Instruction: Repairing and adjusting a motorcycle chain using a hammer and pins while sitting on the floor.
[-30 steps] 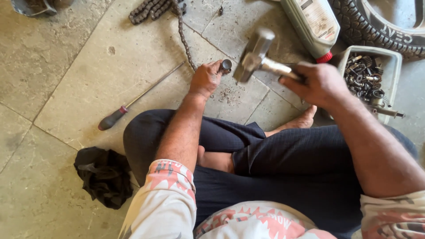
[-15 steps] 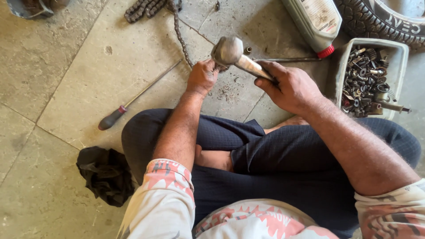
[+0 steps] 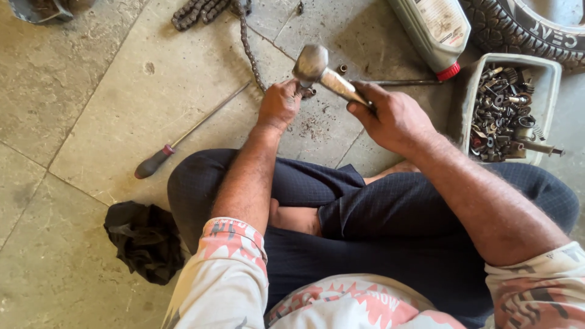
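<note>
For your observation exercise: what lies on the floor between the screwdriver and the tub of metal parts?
In the head view, the left hand and the hammer held by the right hand lie between the screwdriver and tub.

hammer (image 3: 312, 64): a dull grey metal head, worn and matt, is catching a soft sheen; the handle in the right hand (image 3: 393, 119) is looking like pale metal, though the view is poor there.
drive chain (image 3: 244, 36): dark, greasy metal links are lying rough and matt under the left hand (image 3: 279, 103).
screwdriver (image 3: 183, 137): a thin bare metal shaft is running into a dark, smooth plastic grip.
parts tray (image 3: 466, 91): pale, scuffed plastic walls are holding oily metal bolts and nuts.
oil bottle (image 3: 436, 27): grey plastic is showing slightly glossy, with a red plastic cap.
tyre (image 3: 524, 30): black matt rubber, knobbly.
rag (image 3: 146, 240): black crumpled cloth.
floor (image 3: 91, 79): rough, stained stone slabs.
</note>
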